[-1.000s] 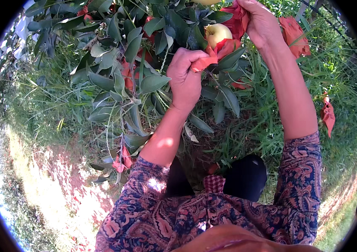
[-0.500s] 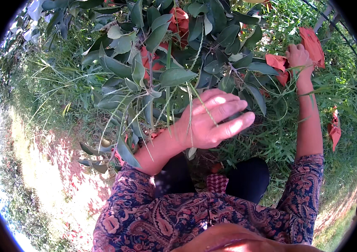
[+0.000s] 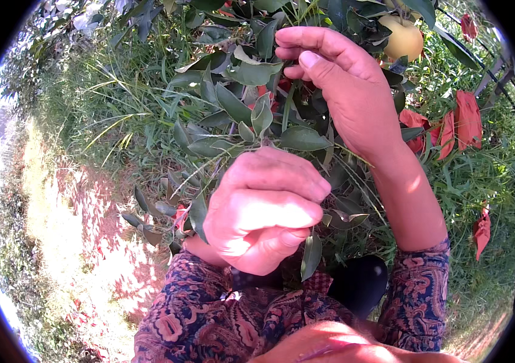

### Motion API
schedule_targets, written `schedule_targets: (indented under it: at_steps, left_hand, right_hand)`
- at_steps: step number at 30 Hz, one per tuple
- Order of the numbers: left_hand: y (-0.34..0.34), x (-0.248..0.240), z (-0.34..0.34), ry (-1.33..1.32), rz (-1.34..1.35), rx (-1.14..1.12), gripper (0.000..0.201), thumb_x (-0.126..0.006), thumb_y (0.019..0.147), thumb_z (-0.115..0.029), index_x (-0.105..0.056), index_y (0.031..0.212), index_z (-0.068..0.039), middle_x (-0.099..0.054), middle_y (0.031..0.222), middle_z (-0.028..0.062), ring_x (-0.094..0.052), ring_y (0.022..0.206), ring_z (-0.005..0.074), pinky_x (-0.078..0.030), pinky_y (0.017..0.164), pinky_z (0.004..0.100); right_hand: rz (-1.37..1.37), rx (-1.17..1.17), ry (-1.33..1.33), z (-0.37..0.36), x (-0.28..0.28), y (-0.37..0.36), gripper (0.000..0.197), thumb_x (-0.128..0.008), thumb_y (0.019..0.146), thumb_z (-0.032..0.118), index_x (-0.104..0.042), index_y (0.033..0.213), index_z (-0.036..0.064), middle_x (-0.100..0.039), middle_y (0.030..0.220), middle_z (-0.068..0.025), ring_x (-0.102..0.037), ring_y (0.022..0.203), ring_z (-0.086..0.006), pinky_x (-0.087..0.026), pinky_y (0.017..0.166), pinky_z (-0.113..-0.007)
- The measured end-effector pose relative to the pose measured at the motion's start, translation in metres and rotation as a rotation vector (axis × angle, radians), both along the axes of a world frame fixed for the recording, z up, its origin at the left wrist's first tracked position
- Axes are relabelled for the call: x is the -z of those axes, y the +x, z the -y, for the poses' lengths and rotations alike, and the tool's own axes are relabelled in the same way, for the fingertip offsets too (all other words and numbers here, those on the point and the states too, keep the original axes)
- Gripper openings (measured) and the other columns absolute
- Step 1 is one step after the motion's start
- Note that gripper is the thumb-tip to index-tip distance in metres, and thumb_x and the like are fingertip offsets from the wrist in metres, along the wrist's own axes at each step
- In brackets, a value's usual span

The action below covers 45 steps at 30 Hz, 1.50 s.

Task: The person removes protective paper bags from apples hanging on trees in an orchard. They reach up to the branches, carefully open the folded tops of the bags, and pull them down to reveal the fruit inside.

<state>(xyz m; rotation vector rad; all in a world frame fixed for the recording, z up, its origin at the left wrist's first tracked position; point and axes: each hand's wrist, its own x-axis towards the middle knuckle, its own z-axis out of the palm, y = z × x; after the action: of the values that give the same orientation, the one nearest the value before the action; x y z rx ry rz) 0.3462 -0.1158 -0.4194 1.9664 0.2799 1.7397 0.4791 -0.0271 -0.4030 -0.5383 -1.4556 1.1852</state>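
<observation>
My left hand (image 3: 263, 209) is held in front of the lower leaves, its fingers curled in and the thumb against them. Whatever lies inside that curl is hidden. Higher up and to the right, my right hand (image 3: 354, 91) reaches over the branch, fingers loosely bent and thumb apart, with nothing visible in it. Dark green leaves (image 3: 254, 72) surround both hands. Behind the right hand, part of a red paper piece (image 3: 263, 94) shows among the leaves. A pale yellow apple (image 3: 401, 37) hangs just right of that hand.
Crumpled red paper (image 3: 469, 121) hangs or lies at the right, with another red scrap (image 3: 482, 232) lower in the grass. Long grass stems (image 3: 112, 91) cross the left side. A dark line (image 3: 481, 60) runs along the upper right. Bare sunlit soil (image 3: 88, 224) stretches at left.
My right hand has left the red paper at the right and come to the upper middle. My left hand has drawn down and left, its fingers now curled. The yellow apple shows more fully.
</observation>
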Motion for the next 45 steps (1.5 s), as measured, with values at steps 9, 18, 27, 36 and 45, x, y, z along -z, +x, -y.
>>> schedule_targets:
  at_steps: [9,18,27,36,45]
  left_hand:
    - [-0.104,-0.036,-0.171,-0.481,0.044,-0.486,0.014,-0.054,0.092,-0.008,-0.062,0.098,0.002,-0.064,0.097,0.0088,-0.061,0.091,0.0174,-0.047,0.08,0.029]
    - [-0.104,-0.024,-0.248,-0.166,-0.492,-0.466,0.017,-0.062,0.079,-0.008,-0.063,0.095,-0.003,-0.061,0.087,0.0076,-0.058,0.083,0.0163,-0.046,0.073,0.0331]
    - [-0.08,-0.026,-0.251,0.058,-0.471,-0.521,0.022,-0.066,0.075,-0.009,-0.066,0.098,-0.008,-0.062,0.091,0.0125,-0.06,0.089,0.0305,-0.048,0.08,0.0388]
    - [-0.068,-0.024,-0.249,0.035,-0.417,-0.559,0.017,-0.065,0.075,-0.008,-0.07,0.091,-0.01,-0.064,0.089,0.0109,-0.059,0.088,0.0291,-0.047,0.08,0.0384]
    - [-0.061,-0.019,-0.26,-0.216,-0.121,-0.247,0.011,-0.06,0.085,-0.006,-0.069,0.091,0.0,-0.065,0.085,0.0066,-0.06,0.084,0.016,-0.047,0.074,0.0283]
  right_hand:
    - [0.453,0.477,0.432,-0.029,-0.066,-0.059,0.007,-0.057,0.084,0.009,-0.059,0.083,0.0028,-0.061,0.079,-0.0155,-0.063,0.074,-0.0298,-0.051,0.073,-0.039]
    - [1.504,0.813,0.659,-0.096,-0.076,-0.077,0.018,-0.057,0.085,0.024,-0.061,0.095,0.0088,-0.067,0.085,-0.015,-0.066,0.081,-0.0316,-0.052,0.068,-0.044]
    - [1.573,0.87,0.645,-0.122,-0.06,-0.049,0.026,-0.051,0.082,0.012,-0.063,0.106,0.0153,-0.067,0.091,-0.0117,-0.065,0.087,-0.0315,-0.051,0.077,-0.043]
    - [1.387,0.896,0.654,-0.135,-0.054,-0.038,0.019,-0.053,0.081,0.023,-0.065,0.096,0.0177,-0.066,0.09,-0.0151,-0.063,0.084,-0.0367,-0.05,0.074,-0.049]
    - [1.408,0.982,0.578,-0.127,-0.06,-0.054,0.021,-0.055,0.081,0.025,-0.065,0.082,0.0066,-0.066,0.078,-0.0176,-0.065,0.076,-0.0353,-0.052,0.068,-0.048]
